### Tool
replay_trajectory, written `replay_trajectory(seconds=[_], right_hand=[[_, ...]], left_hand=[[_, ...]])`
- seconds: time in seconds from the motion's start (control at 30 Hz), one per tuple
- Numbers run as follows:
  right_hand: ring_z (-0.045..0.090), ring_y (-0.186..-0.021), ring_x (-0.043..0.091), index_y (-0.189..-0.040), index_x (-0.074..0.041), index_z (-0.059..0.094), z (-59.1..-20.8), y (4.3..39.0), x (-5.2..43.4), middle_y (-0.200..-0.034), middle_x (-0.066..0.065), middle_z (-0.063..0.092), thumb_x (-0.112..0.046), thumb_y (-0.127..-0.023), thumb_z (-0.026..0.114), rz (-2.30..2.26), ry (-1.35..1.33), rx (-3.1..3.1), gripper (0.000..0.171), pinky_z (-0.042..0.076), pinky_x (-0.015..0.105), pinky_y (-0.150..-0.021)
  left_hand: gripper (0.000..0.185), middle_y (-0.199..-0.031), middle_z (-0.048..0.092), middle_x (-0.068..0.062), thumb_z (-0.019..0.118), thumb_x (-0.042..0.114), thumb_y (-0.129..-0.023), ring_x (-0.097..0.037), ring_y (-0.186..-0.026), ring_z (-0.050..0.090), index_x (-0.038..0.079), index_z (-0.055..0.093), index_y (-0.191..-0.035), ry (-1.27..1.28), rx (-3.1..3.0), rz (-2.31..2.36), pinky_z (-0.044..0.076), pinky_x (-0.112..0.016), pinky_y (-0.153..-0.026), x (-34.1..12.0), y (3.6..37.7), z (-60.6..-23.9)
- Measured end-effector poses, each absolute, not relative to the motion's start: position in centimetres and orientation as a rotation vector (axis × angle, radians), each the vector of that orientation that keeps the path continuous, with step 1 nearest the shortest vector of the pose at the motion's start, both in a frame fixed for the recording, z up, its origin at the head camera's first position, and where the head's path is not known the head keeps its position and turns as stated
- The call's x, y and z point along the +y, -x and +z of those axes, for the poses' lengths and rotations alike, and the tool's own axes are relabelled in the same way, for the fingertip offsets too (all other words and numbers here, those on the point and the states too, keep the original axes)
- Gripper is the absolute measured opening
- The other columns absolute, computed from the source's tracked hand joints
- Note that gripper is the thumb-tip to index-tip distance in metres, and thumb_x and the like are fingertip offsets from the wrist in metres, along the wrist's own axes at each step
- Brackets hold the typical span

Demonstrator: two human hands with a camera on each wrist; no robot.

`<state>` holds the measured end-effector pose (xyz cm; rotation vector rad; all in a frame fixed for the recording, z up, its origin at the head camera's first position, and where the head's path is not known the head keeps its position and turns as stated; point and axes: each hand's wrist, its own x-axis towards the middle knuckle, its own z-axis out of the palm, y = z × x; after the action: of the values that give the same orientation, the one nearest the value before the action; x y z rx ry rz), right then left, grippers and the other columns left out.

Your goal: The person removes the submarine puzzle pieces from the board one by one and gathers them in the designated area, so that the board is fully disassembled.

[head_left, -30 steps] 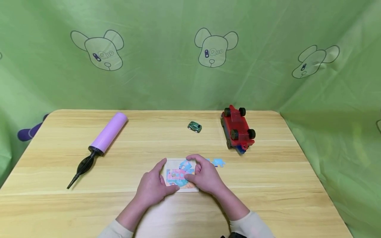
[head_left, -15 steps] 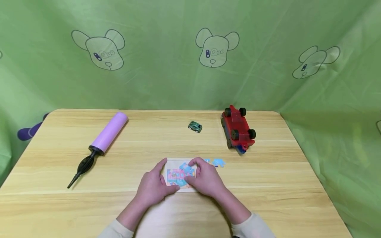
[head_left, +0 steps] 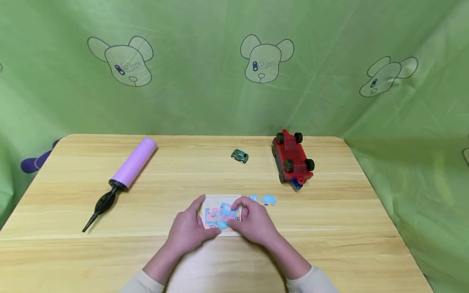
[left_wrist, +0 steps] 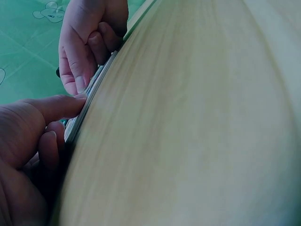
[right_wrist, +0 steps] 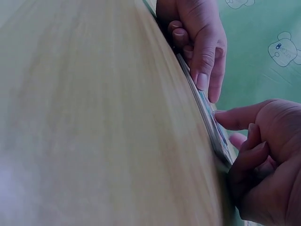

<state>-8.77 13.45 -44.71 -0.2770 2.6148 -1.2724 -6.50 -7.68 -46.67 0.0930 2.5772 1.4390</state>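
Two hands sit on a small jigsaw board (head_left: 221,215) near the front middle of the table (head_left: 329,228) in the head view. The left hand (head_left: 188,232) braces the board's 9 o'clock edge, probably so it won't slide, while the right hand (head_left: 254,224) presses curled fingers on a piece at its 3 o'clock side. Loose blue pieces (head_left: 265,200) wait at 2 o'clock of the board; a green toy car (head_left: 239,156), red truck (head_left: 292,161) and purple pump (head_left: 124,175) are parked well back.

Left wrist view: left hand (left_wrist: 28,155), thumb flat on the board edge (left_wrist: 91,92).

Right wrist view: right hand (right_wrist: 265,155), fingertips (right_wrist: 225,115) touching the board (right_wrist: 211,122).
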Motion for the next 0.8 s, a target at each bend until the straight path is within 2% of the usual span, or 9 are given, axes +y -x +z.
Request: replay_trajectory(seconds=[0.2, 0.8], right_hand=[[0.042, -0.049, 0.012, -0.108, -0.014, 0.065, -44.74, 9.23, 12.93, -0.06, -0.001, 0.048, -0.017, -0.081, 0.084, -1.272, 0.214, 2.627, 0.033, 0.035, 0.028, -0.046], [0.041, -0.049, 0.013, -0.102, -0.014, 0.069, -44.36, 8.81, 13.63, -0.058, -0.002, 0.045, -0.017, -0.083, 0.082, -1.282, 0.203, 2.608, 0.024, 0.035, 0.029, -0.049]], left_hand=[[0.106, -0.056, 0.056, 0.004, 0.092, 0.027, -0.068, -0.012, -0.042, 0.052, 0.002, 0.035, -0.153, -0.093, 2.575, 1.444, 0.041, -0.03, -0.039, -7.69, 6.47, -46.62], [0.105, -0.057, 0.056, 0.004, 0.092, 0.028, -0.069, -0.013, -0.042, 0.052, 0.002, 0.035, -0.153, -0.093, 2.577, 1.439, 0.042, -0.03, -0.04, -7.68, 6.43, -46.48]])
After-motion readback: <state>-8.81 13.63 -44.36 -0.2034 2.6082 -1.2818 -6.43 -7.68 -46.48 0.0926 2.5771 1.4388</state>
